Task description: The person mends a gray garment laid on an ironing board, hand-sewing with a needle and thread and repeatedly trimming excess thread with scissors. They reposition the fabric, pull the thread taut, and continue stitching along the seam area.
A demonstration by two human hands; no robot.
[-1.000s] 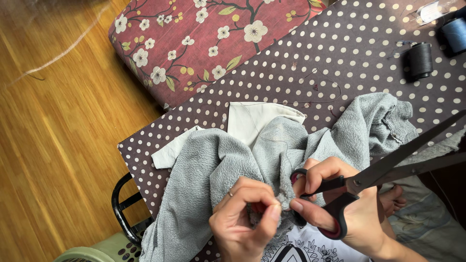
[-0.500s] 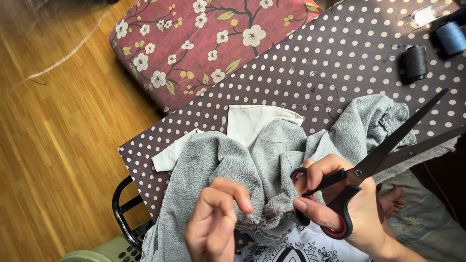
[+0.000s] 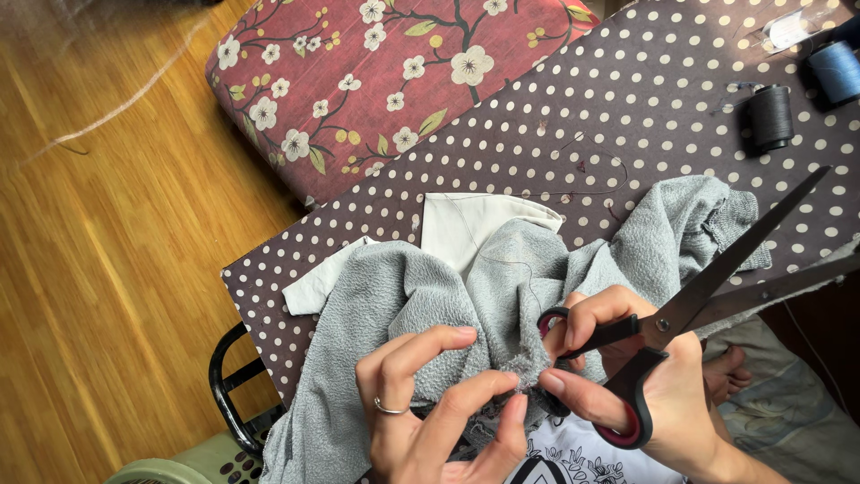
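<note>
Left hand (image 3: 430, 408) fingers pinch a fold of the grey terry-cloth garment (image 3: 502, 287) at the near edge of the brown polka-dotted surface (image 3: 645, 99), apparently steadying it. Right hand (image 3: 640, 381) grips black-bladed scissors with red-lined handles (image 3: 681, 309), blades parted. Far corner: dark thread spool (image 3: 770, 116).

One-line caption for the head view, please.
Left hand pinches grey terry fabric on a polka-dot table while the right hand holds open black scissors.

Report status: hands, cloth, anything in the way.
Left hand pinching grey cloth. Right hand holds scissors, blades open. Loose thread on dotted table.
</note>
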